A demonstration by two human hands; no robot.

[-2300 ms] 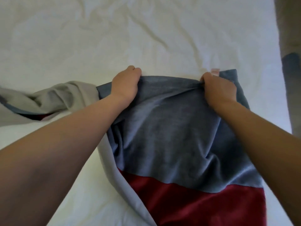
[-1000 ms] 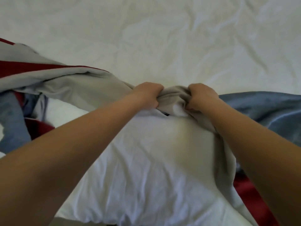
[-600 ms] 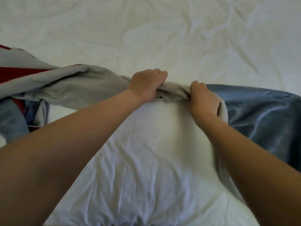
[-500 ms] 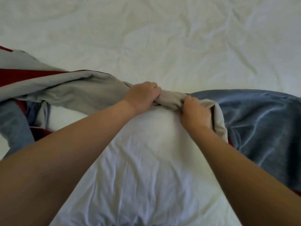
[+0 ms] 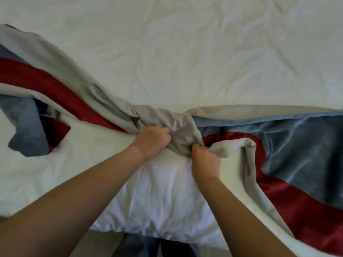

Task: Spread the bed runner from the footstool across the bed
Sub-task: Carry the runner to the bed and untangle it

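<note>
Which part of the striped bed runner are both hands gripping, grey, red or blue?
The grey cloth part: left hand and right hand both clutch it at the twisted middle, while the red stripe and blue velvety panel fan out sideways.

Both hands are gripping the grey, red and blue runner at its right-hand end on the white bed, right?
Not quite. In the head view the left hand and right hand grip the runner at its bunched middle, not its right-hand end; it trails off both ways across the white bed.
</note>
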